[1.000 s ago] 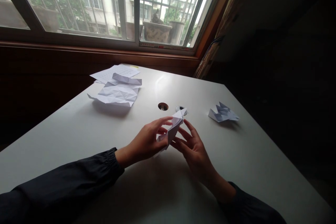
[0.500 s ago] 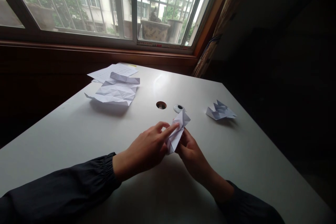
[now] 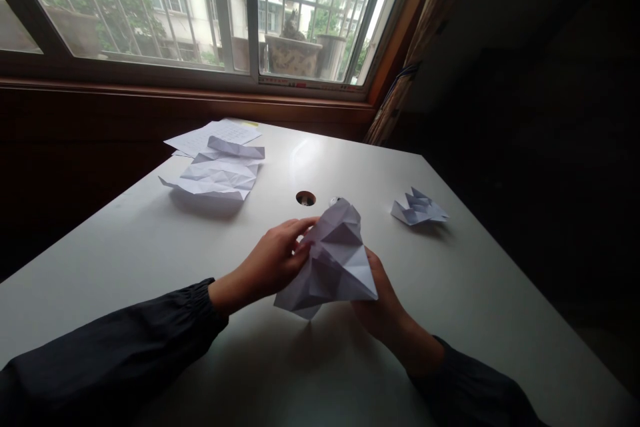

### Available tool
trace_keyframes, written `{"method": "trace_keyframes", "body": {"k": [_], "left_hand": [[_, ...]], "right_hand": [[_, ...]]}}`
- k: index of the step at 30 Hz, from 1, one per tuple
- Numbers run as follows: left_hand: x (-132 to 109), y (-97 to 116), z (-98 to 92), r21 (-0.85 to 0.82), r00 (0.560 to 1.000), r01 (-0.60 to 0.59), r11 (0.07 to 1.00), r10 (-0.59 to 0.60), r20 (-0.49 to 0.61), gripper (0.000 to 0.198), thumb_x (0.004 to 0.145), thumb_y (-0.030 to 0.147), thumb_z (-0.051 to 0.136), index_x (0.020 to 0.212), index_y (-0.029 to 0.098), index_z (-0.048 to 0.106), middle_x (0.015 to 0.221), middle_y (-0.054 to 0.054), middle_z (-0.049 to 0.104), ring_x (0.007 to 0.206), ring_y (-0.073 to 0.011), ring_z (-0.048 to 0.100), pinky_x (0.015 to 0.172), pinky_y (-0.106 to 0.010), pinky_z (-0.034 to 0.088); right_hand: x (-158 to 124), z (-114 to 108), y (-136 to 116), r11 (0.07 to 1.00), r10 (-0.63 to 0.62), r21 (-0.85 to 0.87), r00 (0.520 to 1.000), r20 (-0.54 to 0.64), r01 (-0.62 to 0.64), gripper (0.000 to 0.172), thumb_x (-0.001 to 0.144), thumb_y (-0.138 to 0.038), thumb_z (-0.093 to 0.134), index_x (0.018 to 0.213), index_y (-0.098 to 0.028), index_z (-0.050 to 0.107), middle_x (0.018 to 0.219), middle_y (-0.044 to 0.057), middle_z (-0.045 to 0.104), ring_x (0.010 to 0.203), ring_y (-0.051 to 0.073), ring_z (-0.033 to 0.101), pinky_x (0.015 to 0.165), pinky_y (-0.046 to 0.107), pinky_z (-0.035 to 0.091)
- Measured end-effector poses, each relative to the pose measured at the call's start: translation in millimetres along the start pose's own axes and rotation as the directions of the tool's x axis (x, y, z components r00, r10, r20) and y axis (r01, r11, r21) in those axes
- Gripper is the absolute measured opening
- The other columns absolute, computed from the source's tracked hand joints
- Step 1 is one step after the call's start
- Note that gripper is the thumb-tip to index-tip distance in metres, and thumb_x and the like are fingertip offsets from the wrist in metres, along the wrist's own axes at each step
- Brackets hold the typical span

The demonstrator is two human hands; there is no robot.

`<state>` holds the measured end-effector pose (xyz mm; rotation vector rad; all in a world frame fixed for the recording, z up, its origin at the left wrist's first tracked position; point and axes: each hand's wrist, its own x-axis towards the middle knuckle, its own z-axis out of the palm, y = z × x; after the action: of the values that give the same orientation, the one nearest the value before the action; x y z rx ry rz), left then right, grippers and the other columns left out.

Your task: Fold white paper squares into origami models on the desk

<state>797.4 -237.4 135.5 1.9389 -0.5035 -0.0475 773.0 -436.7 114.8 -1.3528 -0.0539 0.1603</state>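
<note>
Between my hands, above the near part of the white table [image 3: 225, 247], is a creased sheet of white paper [image 3: 335, 260], partly unfolded with many fold lines. My left hand [image 3: 273, 257] grips its left edge, the thumb on the near face and the fingers behind. On the right side my right hand [image 3: 377, 293] holds the sheet from behind and below; most of its fingers are hidden by the paper.
A crumpled, creased sheet [image 3: 220, 170] lies at the left back, over written pages [image 3: 210, 139]. At the right is a small folded paper piece [image 3: 419, 207]. A round hole [image 3: 305, 199] in the tabletop lies beyond my hands, its cover [image 3: 335, 201] partly hidden by the paper.
The paper has opened from a narrow folded strip into a wider creased sheet. My left hand has shifted slightly left, its index finger no longer lying across the front. My right hand has moved slightly right.
</note>
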Motion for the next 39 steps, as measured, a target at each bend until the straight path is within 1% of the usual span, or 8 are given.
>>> {"method": "trace_keyframes", "body": {"k": [4, 10, 16, 21, 27, 33, 36, 39], "left_hand": [[8, -7, -9.0, -0.430, 0.963, 0.267, 0.862, -0.247, 0.103, 0.054, 0.089, 0.031, 0.066, 0.141, 0.024, 0.057, 0.117, -0.011, 0.064, 0.082, -0.0176, 0.063, 0.063, -0.024, 0.046], [19, -25, -22.8, -0.540, 0.956, 0.263, 0.800, -0.291, 0.036, 0.052, 0.087, 0.032, 0.068, 0.137, 0.019, 0.061, 0.118, -0.012, 0.065, 0.090, -0.0185, 0.064, 0.073, -0.026, 0.049], [28, -45, -58.2, -0.103, 0.964, 0.103, 0.989, -0.125, -0.236, 0.051, 0.090, 0.046, 0.065, 0.134, 0.022, 0.060, 0.103, -0.008, 0.067, 0.076, -0.0165, 0.065, 0.062, -0.025, 0.050], [27, -49, -92.2, 0.286, 0.923, 0.032, 0.958, 0.081, -0.375, 0.056, 0.089, 0.035, 0.063, 0.141, 0.028, 0.046, 0.089, 0.000, 0.063, 0.063, -0.0125, 0.062, 0.060, -0.024, 0.048], [27, -63, -116.4, 0.462, 0.998, 0.018, 0.886, 0.010, -0.058, 0.029, 0.092, 0.034, 0.054, 0.112, 0.025, 0.072, 0.102, -0.007, 0.068, 0.076, -0.0161, 0.063, 0.069, -0.027, 0.051], [25, -77, -114.0, 0.493, 0.989, -0.015, 0.870, -0.060, 0.136, 0.036, 0.088, 0.042, 0.063, 0.117, 0.027, 0.076, 0.115, -0.009, 0.073, 0.094, -0.0240, 0.067, 0.083, -0.033, 0.053], [26, -72, -109.8, 0.432, 0.992, -0.039, 0.901, -0.019, 0.128, 0.038, 0.088, 0.044, 0.063, 0.119, 0.025, 0.076, 0.116, -0.009, 0.073, 0.089, -0.0221, 0.066, 0.079, -0.031, 0.054], [26, -59, -116.3, 0.408, 0.995, -0.024, 0.913, 0.063, -0.083, 0.043, 0.091, 0.044, 0.058, 0.125, 0.023, 0.073, 0.118, -0.010, 0.071, 0.081, -0.0189, 0.065, 0.076, -0.031, 0.055]], "right_hand": [[8, -2, 1, 0.996, 0.025, 0.086, 0.998, -0.062, -0.019, 0.038, 0.080, -0.040, 0.077, 0.112, -0.022, 0.068, 0.101, 0.009, 0.074, 0.082, 0.023, 0.067, 0.065, 0.032, 0.055], [27, -21, 4, 0.988, 0.104, 0.140, 0.955, -0.278, -0.067, 0.042, 0.074, -0.034, 0.079, 0.112, -0.022, 0.066, 0.090, 0.003, 0.075, 0.072, 0.018, 0.067, 0.060, 0.027, 0.054], [51, -63, 10, 0.986, -0.147, -0.132, 0.909, -0.389, 0.103, 0.042, 0.077, -0.040, 0.078, 0.112, -0.024, 0.061, 0.088, 0.002, 0.075, 0.068, 0.019, 0.068, 0.060, 0.028, 0.054], [64, -95, 12, 0.896, -0.319, -0.413, 0.882, -0.346, 0.162, 0.052, 0.077, -0.048, 0.079, 0.118, -0.021, 0.062, 0.089, 0.005, 0.072, 0.065, 0.017, 0.065, 0.056, 0.026, 0.052], [64, -108, 11, 0.853, -0.306, -0.513, 0.890, -0.339, 0.098, 0.052, 0.081, -0.051, 0.074, 0.121, -0.020, 0.061, 0.098, 0.007, 0.071, 0.053, 0.011, 0.060, 0.044, 0.023, 0.049], [61, -103, 15, 0.829, -0.355, -0.543, 0.878, -0.321, 0.137, 0.044, 0.086, -0.048, 0.069, 0.119, -0.022, 0.060, 0.107, 0.009, 0.071, 0.059, 0.013, 0.063, 0.045, 0.023, 0.051], [60, -102, 15, 0.834, -0.373, -0.530, 0.863, -0.339, 0.152, 0.041, 0.086, -0.044, 0.068, 0.119, -0.022, 0.060, 0.107, 0.008, 0.071, 0.060, 0.013, 0.063, 0.045, 0.022, 0.050], [58, -102, 13, 0.855, -0.359, -0.496, 0.861, -0.360, 0.149, 0.040, 0.085, -0.042, 0.068, 0.118, -0.021, 0.061, 0.106, 0.008, 0.071, 0.060, 0.012, 0.062, 0.044, 0.021, 0.049]]}}
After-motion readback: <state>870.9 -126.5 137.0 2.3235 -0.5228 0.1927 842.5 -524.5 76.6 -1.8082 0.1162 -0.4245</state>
